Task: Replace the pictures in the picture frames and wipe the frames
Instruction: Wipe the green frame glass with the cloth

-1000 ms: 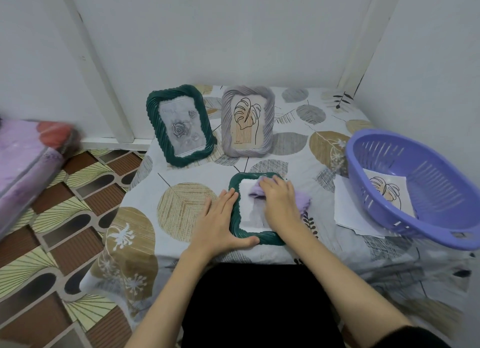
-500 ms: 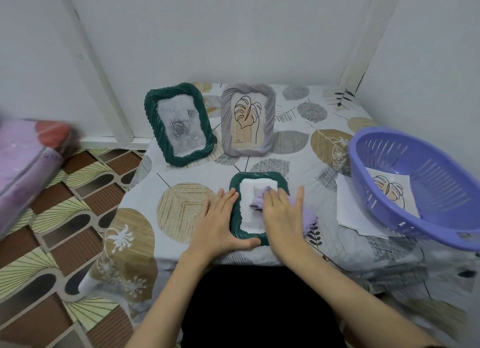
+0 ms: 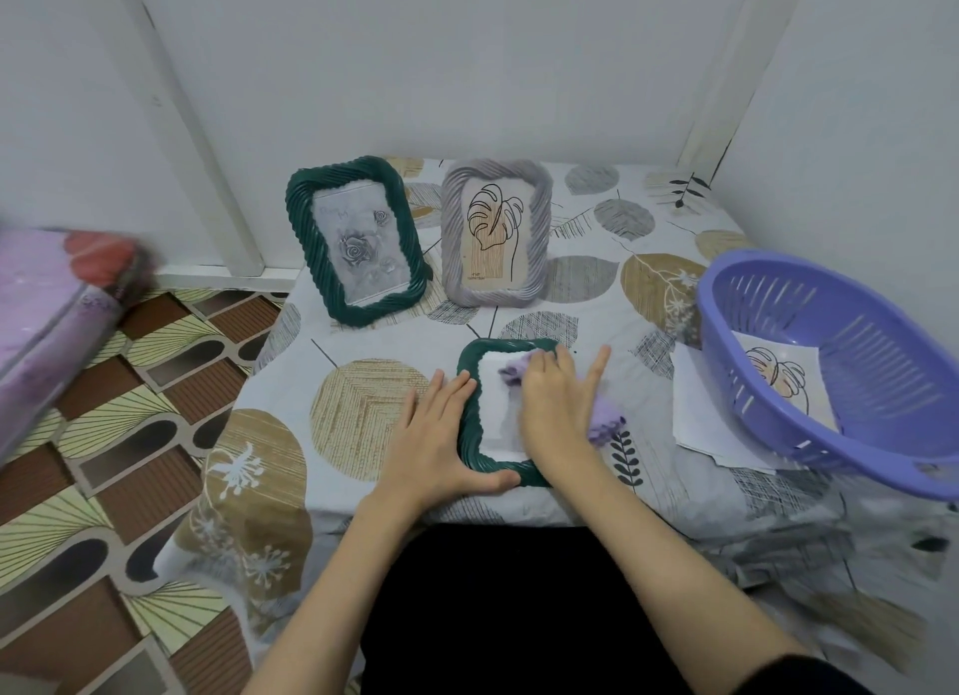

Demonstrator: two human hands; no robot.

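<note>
A small dark green frame [image 3: 469,419] lies flat near the table's front edge, with a white picture [image 3: 493,409] in it. My left hand [image 3: 436,437] rests flat along the frame's left side, thumb at its lower edge. My right hand [image 3: 558,409] presses a lilac cloth [image 3: 604,419] onto the frame's right half with spread, straight fingers. Behind, a larger green frame [image 3: 358,238] with a grey rose picture and a grey frame [image 3: 495,235] with a leaf drawing stand upright.
A purple slotted basket [image 3: 840,373] at the right holds a leaf picture [image 3: 781,383] and sits on white paper sheets [image 3: 695,419]. The patterned tablecloth [image 3: 363,409] covers the table. A pink bundle [image 3: 46,326] lies at the left above the tiled floor.
My right hand with the cloth slid down the frame toward me, then back up toward its top right. My left hand stayed in place.
</note>
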